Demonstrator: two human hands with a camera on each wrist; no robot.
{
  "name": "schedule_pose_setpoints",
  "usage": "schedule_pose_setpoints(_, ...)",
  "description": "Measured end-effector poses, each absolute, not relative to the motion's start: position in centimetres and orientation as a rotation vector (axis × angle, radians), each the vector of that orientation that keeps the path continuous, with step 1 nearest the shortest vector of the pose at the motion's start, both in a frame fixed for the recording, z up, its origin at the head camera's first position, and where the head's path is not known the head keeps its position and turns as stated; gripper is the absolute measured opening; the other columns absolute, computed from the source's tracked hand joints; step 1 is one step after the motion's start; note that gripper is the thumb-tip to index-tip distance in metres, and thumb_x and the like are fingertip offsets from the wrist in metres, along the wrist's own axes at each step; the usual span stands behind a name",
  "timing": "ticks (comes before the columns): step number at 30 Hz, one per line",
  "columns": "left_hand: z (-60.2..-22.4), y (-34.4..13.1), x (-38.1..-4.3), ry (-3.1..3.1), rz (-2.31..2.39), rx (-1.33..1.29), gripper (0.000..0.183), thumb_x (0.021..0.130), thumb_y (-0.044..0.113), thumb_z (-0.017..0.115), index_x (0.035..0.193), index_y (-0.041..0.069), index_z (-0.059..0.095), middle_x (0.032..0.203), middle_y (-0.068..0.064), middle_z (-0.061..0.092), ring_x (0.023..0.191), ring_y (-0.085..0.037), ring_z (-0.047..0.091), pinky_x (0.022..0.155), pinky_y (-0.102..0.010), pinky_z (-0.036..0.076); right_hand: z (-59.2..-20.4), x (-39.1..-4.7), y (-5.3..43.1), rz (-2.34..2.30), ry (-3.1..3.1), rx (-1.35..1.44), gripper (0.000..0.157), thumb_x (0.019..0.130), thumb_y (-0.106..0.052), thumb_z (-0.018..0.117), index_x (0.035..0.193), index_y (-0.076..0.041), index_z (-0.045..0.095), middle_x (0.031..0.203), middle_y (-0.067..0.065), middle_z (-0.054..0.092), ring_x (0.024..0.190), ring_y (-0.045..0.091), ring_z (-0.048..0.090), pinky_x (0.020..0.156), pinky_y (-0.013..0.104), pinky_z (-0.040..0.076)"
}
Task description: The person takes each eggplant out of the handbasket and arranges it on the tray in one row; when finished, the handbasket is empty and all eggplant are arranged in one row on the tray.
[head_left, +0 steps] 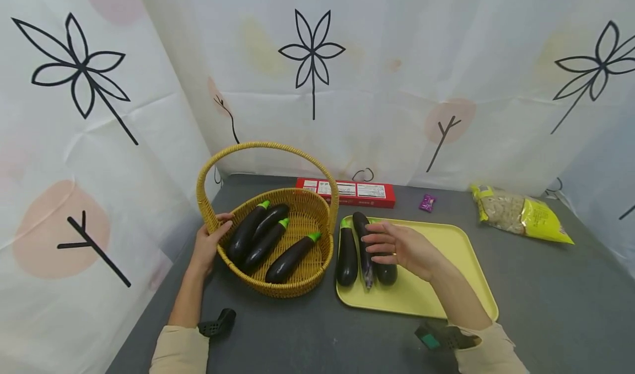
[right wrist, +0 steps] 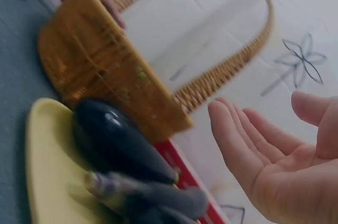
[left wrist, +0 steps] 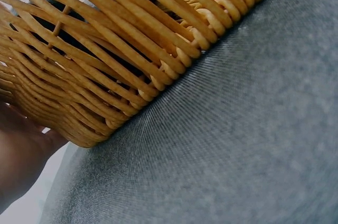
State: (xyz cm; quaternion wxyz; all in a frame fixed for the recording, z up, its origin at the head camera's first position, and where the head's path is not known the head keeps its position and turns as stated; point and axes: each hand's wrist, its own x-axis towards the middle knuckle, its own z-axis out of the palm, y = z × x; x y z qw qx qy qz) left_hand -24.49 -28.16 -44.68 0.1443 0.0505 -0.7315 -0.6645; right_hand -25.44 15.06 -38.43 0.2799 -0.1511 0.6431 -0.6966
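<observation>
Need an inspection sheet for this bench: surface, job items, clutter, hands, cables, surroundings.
Surface: dark grey tabletop.
Job items: wicker basket holding four eggplants; yellow tray beside it with two more eggplants, one partly hidden, and what looks like a slimmer eggplant between them.
Clutter: red box, small purple packet, yellow bag with a see-through section.
Hands: left hand grips the basket; right hand over the tray, holding nothing.
Cables: nothing seen.
Surroundings: pale fabric printed with flowers and twigs.
</observation>
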Motion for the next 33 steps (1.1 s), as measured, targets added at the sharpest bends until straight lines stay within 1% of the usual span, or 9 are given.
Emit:
schedule_pose_setpoints(5,-44.6,-28.1,-24.6,-2.111,-1.925,0.146,0.042,0.099,0.02,0.055,0.128,-0.009,0.049,0.104,0.016,0.055,0.103,-0.009,0.046,0.091,-0.032,0.03,-37.7,-24.7,13.5,-1.822,1.642,-0.427,0.062,0.104,-0.036,0.038,0.145,0.01,0.025,0.132,0.023,0.05,0.119,0.037,0.05,0.092,0.043,0.045)
schedule_pose_setpoints(9,-44.6,-28.1,-24.6,-2.112,-1.933,0.151,0.042,0.099,0.019,0.054,0.13,-0.009,0.049,0.103,0.017,0.055,0.102,-0.008,0.047,0.09,-0.032,0.031,-37.1,-24.4,12.1,-1.807,1.597,-0.405,0.06,0.103,-0.036,0.04,0.146,0.005,0.027,0.135,0.026,0.046,0.117,0.034,0.053,0.092,0.045,0.045)
schedule_pose_setpoints(13,-44.6,-28.1,-24.6,-2.111,-1.936,0.157,0.041,0.099,0.018,0.054,0.13,-0.008,0.049,0.103,0.016,0.055,0.102,-0.008,0.047,0.09,-0.031,0.031,-36.4,-24.3,10.6,-1.785,1.568,-0.417,0.06,0.103,-0.036,0.04,0.147,0.003,0.027,0.137,0.027,0.044,0.119,0.036,0.051,0.09,0.046,0.046)
schedule_pose_setpoints(17,-44.6,-28.3,-24.5,-2.113,-1.936,0.165,0.042,0.099,0.019,0.055,0.13,-0.008,0.049,0.103,0.018,0.055,0.101,-0.007,0.047,0.088,-0.028,0.032,-35.9,-24.4,9.0,-1.765,1.557,-0.434,0.059,0.102,-0.037,0.043,0.146,0.001,0.031,0.135,0.027,0.046,0.12,0.039,0.049,0.089,0.046,0.047)
schedule_pose_setpoints(22,-44.5,-28.1,-24.3,-2.116,-1.934,0.162,0.042,0.098,0.019,0.055,0.13,-0.009,0.049,0.103,0.017,0.055,0.1,-0.007,0.047,0.087,-0.028,0.033,-35.8,-24.8,6.7,-1.739,1.571,-0.432,0.055,0.102,-0.034,0.045,0.143,0.0,0.036,0.131,0.026,0.05,0.116,0.038,0.054,0.088,0.046,0.047)
schedule_pose_setpoints(25,-44.5,-28.2,-24.3,-2.125,-1.936,0.158,0.042,0.099,0.019,0.054,0.13,-0.008,0.048,0.106,0.014,0.054,0.101,-0.007,0.047,0.089,-0.031,0.032,-35.7,-25.1,5.4,-1.699,1.617,-0.437,0.054,0.102,-0.033,0.045,0.144,-0.001,0.035,0.129,0.026,0.052,0.113,0.037,0.056,0.088,0.046,0.047)
schedule_pose_setpoints(28,-44.6,-28.3,-24.4,-2.124,-1.939,0.159,0.042,0.099,0.019,0.054,0.13,-0.008,0.048,0.106,0.012,0.054,0.101,-0.008,0.046,0.09,-0.032,0.031,-35.5,-25.6,4.2,-1.634,1.68,-0.445,0.058,0.102,-0.035,0.044,0.147,-0.003,0.028,0.127,0.028,0.052,0.112,0.037,0.056,0.088,0.045,0.047)
schedule_pose_setpoints(31,-44.6,-28.3,-24.4,-2.117,-1.936,0.154,0.042,0.099,0.019,0.055,0.13,-0.008,0.049,0.105,0.015,0.054,0.102,-0.008,0.046,0.089,-0.032,0.031,-35.6,-26.3,3.2,-1.554,1.765,-0.445,0.06,0.101,-0.039,0.045,0.149,-0.007,0.026,0.12,0.025,0.057,0.108,0.036,0.059,0.088,0.044,0.048)
schedule_pose_setpoints(33,-44.6,-28.2,-24.4,-2.115,-1.935,0.149,0.042,0.099,0.019,0.055,0.13,-0.009,0.049,0.104,0.016,0.055,0.102,-0.008,0.047,0.09,-0.032,0.032,-35.7,-26.7,2.5,-1.488,1.831,-0.461,0.06,0.101,-0.041,0.043,0.148,-0.008,0.027,0.114,0.024,0.06,0.102,0.035,0.061,0.084,0.043,0.049)
